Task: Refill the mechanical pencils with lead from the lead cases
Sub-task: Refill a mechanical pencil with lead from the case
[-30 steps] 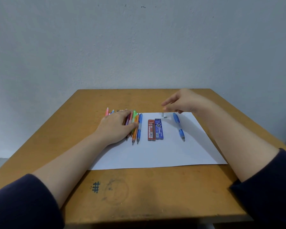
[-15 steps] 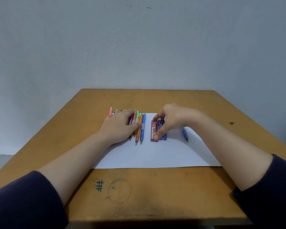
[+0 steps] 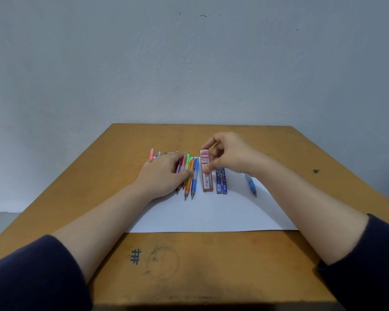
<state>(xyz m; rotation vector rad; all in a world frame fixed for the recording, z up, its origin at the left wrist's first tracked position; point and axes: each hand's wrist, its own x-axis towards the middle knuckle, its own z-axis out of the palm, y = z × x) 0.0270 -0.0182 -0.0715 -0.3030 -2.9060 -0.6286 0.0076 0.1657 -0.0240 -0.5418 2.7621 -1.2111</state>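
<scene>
While the left hand [image 3: 163,176] lies flat, fingers straight, on the pencils [image 3: 194,178], the right hand [image 3: 231,158], at its three o'clock, pinches the red lead case [image 3: 207,181].

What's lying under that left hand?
The left hand rests on a row of coloured pencils, lying partly on the white paper. Their ends stick out; the hand covers the rest, so their number cannot be told.

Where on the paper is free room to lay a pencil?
Free: the white paper sheet's near half, between the forearms. Crowded: its far part, coloured mechanical pencils under the left hand, red lead case in the right hand.
</scene>
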